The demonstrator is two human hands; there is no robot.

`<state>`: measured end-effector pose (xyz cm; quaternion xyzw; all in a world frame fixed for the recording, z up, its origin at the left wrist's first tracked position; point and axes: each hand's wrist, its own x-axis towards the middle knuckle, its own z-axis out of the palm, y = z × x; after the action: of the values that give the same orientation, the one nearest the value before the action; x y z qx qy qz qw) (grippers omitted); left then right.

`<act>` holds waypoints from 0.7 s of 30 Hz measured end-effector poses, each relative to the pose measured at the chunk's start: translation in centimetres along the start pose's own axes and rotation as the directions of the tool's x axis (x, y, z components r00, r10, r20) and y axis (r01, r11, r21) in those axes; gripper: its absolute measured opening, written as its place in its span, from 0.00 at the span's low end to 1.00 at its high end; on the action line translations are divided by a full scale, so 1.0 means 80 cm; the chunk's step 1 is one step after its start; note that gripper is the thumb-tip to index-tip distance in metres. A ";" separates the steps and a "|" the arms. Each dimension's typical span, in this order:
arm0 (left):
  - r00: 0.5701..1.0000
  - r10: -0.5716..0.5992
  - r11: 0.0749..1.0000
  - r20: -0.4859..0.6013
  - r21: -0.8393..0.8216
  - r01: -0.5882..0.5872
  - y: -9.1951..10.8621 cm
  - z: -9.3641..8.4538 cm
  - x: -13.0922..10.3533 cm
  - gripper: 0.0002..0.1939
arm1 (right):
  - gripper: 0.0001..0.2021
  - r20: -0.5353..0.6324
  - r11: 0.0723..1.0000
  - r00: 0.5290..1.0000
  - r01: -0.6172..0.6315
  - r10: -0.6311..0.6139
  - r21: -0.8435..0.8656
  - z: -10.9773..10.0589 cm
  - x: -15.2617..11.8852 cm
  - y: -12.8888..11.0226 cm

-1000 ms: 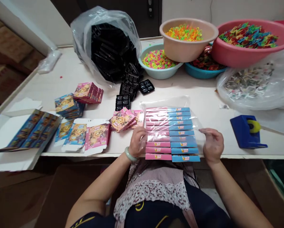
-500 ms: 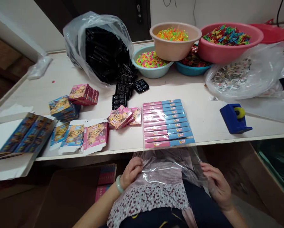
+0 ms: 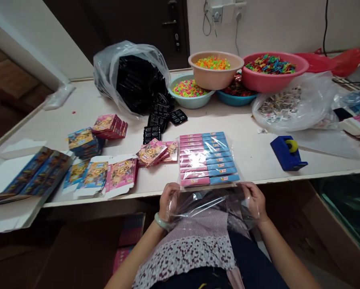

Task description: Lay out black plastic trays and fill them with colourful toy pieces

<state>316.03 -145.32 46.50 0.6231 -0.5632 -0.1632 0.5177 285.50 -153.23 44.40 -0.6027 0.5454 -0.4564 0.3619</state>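
A clear plastic bag (image 3: 204, 204) hangs over the table's front edge, its upper part around a block of pink and blue small boxes (image 3: 218, 165) laid in two columns. My left hand (image 3: 169, 199), with a pale green bangle (image 3: 162, 221) at the wrist, grips the bag's left side just below the boxes. On the opposite side my right hand (image 3: 254, 200) is closed on the bag's edge near the lower right corner of the block. Left of the block lie several loose pink boxes (image 3: 152, 152).
Flattened cartons (image 3: 119, 174) and box stacks (image 3: 85, 141) stand to the left. Behind are a bag of black plastic trays (image 3: 137, 84) and basins of small colourful pieces (image 3: 216, 76). A blue tape dispenser (image 3: 285, 154) sits at the right, before a bag of small printed pieces (image 3: 288, 108).
Both hands have moved up along the bag's sides toward the boxes and closer to the table edge. The camera has tilted up, so more of the wall and door shows.
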 end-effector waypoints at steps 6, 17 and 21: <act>0.993 -0.030 0.999 0.115 -0.011 0.031 0.003 0.003 -0.003 0.12 | 0.12 -0.045 0.991 0.996 -0.068 0.074 0.114 0.013 -0.013 -0.004; 0.980 -0.198 0.971 -0.038 0.129 0.201 0.013 0.003 -0.012 0.12 | 0.14 -0.154 0.979 0.968 -0.193 0.200 0.063 -0.004 -0.009 -0.021; 0.932 -0.362 0.927 -0.013 0.102 0.361 0.009 0.007 -0.023 0.11 | 0.11 -0.025 0.957 0.975 -0.220 0.220 -0.186 0.003 -0.018 -0.007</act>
<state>314.66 -143.81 46.15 0.7415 -0.4480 -0.2284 0.4442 285.89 -151.71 44.62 -0.5688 0.6504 -0.3611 0.3507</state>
